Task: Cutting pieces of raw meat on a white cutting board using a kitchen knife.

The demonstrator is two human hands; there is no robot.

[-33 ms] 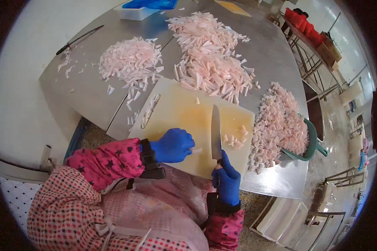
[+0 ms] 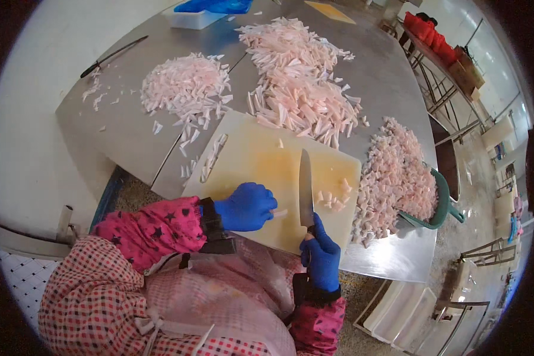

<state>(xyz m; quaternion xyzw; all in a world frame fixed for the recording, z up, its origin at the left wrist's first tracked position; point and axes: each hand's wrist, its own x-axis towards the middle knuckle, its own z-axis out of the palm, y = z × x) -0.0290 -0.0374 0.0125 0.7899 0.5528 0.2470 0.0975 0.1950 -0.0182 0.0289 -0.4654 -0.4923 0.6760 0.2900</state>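
My right hand (image 2: 322,254), in a blue glove, is wrapped round the handle of a kitchen knife (image 2: 306,184). Its broad blade points away from me over the pale cutting board (image 2: 243,133). Left of the knife, my left hand (image 2: 246,207), gloved in blue too, is closed low over the board. A pale pink strip of meat (image 2: 280,213) pokes out from its fingers towards the blade, apart from it. Several small cut pieces (image 2: 336,199) lie on the board right of the knife. One little scrap (image 2: 280,143) sits near the board's far edge.
Beyond the board lies a big heap of pale strips (image 2: 302,101), with a smaller heap (image 2: 187,83) to its left. Chopped pieces (image 2: 388,178) are piled at right against a green scoop (image 2: 440,202). A second knife (image 2: 113,56) and a white tub (image 2: 193,19) lie farther off.
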